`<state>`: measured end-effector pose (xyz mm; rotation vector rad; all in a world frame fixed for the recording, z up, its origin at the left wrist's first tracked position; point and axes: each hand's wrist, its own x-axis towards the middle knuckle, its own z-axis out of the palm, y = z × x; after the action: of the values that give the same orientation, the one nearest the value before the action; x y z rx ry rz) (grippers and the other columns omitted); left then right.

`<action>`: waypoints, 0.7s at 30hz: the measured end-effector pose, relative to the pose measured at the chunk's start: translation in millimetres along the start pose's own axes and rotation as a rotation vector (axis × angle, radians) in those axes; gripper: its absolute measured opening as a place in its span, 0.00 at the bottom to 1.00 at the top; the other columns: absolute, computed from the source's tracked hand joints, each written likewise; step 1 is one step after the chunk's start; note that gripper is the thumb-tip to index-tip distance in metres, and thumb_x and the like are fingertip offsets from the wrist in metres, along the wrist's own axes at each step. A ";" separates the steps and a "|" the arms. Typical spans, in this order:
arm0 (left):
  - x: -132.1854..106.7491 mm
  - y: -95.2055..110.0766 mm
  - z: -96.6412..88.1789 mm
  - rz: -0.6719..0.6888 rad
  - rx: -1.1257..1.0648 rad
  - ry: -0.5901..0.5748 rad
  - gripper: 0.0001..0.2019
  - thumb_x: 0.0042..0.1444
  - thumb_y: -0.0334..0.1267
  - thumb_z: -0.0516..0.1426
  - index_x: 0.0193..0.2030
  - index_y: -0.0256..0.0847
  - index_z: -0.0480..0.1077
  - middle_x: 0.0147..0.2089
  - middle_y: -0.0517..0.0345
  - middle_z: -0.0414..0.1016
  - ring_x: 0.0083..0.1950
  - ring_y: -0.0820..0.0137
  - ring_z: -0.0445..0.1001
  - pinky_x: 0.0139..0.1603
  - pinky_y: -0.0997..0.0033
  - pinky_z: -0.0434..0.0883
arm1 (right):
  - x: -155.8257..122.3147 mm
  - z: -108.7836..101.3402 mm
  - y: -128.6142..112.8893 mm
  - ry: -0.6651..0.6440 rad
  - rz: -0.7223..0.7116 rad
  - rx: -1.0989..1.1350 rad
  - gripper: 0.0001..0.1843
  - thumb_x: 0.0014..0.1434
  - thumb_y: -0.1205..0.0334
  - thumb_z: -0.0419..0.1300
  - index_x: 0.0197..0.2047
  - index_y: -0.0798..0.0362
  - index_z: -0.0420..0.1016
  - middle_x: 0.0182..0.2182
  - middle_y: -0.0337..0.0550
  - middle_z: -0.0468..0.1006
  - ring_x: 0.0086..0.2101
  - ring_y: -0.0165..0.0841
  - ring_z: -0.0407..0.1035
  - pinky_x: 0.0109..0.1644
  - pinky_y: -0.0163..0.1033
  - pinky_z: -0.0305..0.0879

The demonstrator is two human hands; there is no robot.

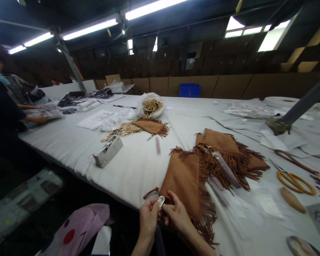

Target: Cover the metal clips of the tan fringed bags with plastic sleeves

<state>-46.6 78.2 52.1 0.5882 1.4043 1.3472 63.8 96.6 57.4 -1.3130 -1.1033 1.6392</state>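
A brown fringed pouch lies at the table's near edge, a small brown strap sticking out from its lower left corner. By that corner, my left hand pinches a shiny metal clasp between thumb and fingers. My right hand is close beside it over the pouch, its index finger raised near the clasp and the other fingers curled. What those curled fingers grip is hidden. More brown fringed pouches are piled to the right, with plastic-wrapped straps on them.
A grey tape dispenser stands left of the pouch. Farther back are another fringed pouch and a plastic bag of tan fringe. Yellow-handled scissors lie right, near a metal post. A co-worker handles plastic-wrapped goods at far left.
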 end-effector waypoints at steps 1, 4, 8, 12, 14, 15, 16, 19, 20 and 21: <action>-1.2 0.6 0.6 0.029 0.022 -0.019 0.18 0.43 0.49 0.64 0.32 0.33 0.73 0.20 0.62 0.71 0.19 0.77 0.65 0.20 0.78 0.61 | -0.4 4.0 0.2 -0.013 0.028 0.088 0.48 0.50 0.55 0.59 0.66 0.64 0.40 0.15 0.33 0.72 0.12 0.27 0.61 0.15 0.28 0.50; -1.9 0.8 0.0 0.081 0.030 -0.094 0.19 0.45 0.50 0.63 0.34 0.36 0.69 0.21 0.61 0.73 0.21 0.74 0.69 0.23 0.77 0.65 | 2.0 15.2 -0.4 0.007 0.040 0.285 0.53 0.48 0.52 0.64 0.67 0.63 0.39 0.13 0.30 0.68 0.12 0.25 0.59 0.15 0.26 0.47; 2.8 -2.8 -2.8 0.038 0.005 -0.085 0.23 0.47 0.51 0.62 0.42 0.41 0.59 0.18 0.66 0.71 0.16 0.76 0.65 0.18 0.80 0.58 | 11.7 18.8 -5.4 0.038 0.107 0.442 0.57 0.43 0.50 0.68 0.66 0.56 0.39 0.20 0.35 0.73 0.12 0.23 0.56 0.15 0.27 0.48; 8.5 -1.5 -0.8 -0.142 -0.129 -0.129 0.25 0.45 0.46 0.64 0.43 0.42 0.56 0.21 0.66 0.72 0.16 0.79 0.62 0.17 0.83 0.54 | 21.6 12.8 -16.1 -0.019 0.166 0.474 0.52 0.43 0.57 0.68 0.64 0.53 0.42 0.22 0.34 0.73 0.12 0.22 0.56 0.15 0.27 0.49; 8.9 3.8 -0.5 -0.229 -0.216 -0.204 0.23 0.45 0.44 0.65 0.42 0.41 0.59 0.23 0.64 0.72 0.18 0.80 0.65 0.19 0.82 0.58 | 26.5 11.5 -21.0 -0.040 0.162 0.454 0.47 0.44 0.63 0.67 0.63 0.53 0.46 0.18 0.29 0.69 0.12 0.22 0.55 0.15 0.27 0.48; 7.9 7.1 -1.6 -0.265 -0.252 -0.252 0.21 0.45 0.43 0.65 0.41 0.39 0.62 0.25 0.62 0.73 0.19 0.80 0.66 0.21 0.82 0.60 | 29.2 11.7 -22.7 -0.045 0.158 0.443 0.45 0.44 0.65 0.66 0.62 0.54 0.48 0.17 0.27 0.67 0.11 0.22 0.54 0.15 0.27 0.47; 6.1 10.2 -3.9 -0.301 -0.276 -0.306 0.19 0.47 0.44 0.64 0.41 0.38 0.64 0.26 0.60 0.73 0.20 0.80 0.68 0.23 0.81 0.62 | 32.0 12.5 -23.8 -0.045 0.157 0.432 0.43 0.44 0.66 0.65 0.61 0.54 0.50 0.16 0.27 0.66 0.12 0.22 0.54 0.15 0.27 0.46; -4.6 14.7 -17.8 -0.436 -0.269 -0.452 0.19 0.52 0.49 0.60 0.42 0.36 0.67 0.28 0.54 0.75 0.24 0.75 0.72 0.27 0.77 0.67 | 41.9 15.8 -23.5 -0.008 0.160 0.404 0.39 0.45 0.67 0.63 0.60 0.55 0.53 0.19 0.31 0.70 0.13 0.21 0.53 0.16 0.27 0.45; -9.6 13.7 -24.2 -0.478 -0.250 -0.473 0.19 0.52 0.49 0.60 0.42 0.36 0.67 0.29 0.53 0.76 0.25 0.74 0.73 0.28 0.75 0.68 | 45.7 16.7 -22.5 0.009 0.153 0.388 0.39 0.45 0.68 0.63 0.59 0.56 0.54 0.20 0.32 0.71 0.13 0.21 0.53 0.16 0.27 0.44; -14.8 11.5 -31.1 -0.512 -0.231 -0.482 0.18 0.52 0.49 0.60 0.42 0.36 0.67 0.30 0.52 0.76 0.26 0.72 0.74 0.29 0.74 0.69 | 49.5 17.3 -21.1 0.023 0.139 0.369 0.38 0.45 0.68 0.62 0.59 0.57 0.55 0.20 0.33 0.72 0.13 0.20 0.52 0.16 0.27 0.43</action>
<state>-73.2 55.4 61.9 0.3350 0.9050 0.8629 38.2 146.8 62.4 -1.1802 -0.6648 1.8203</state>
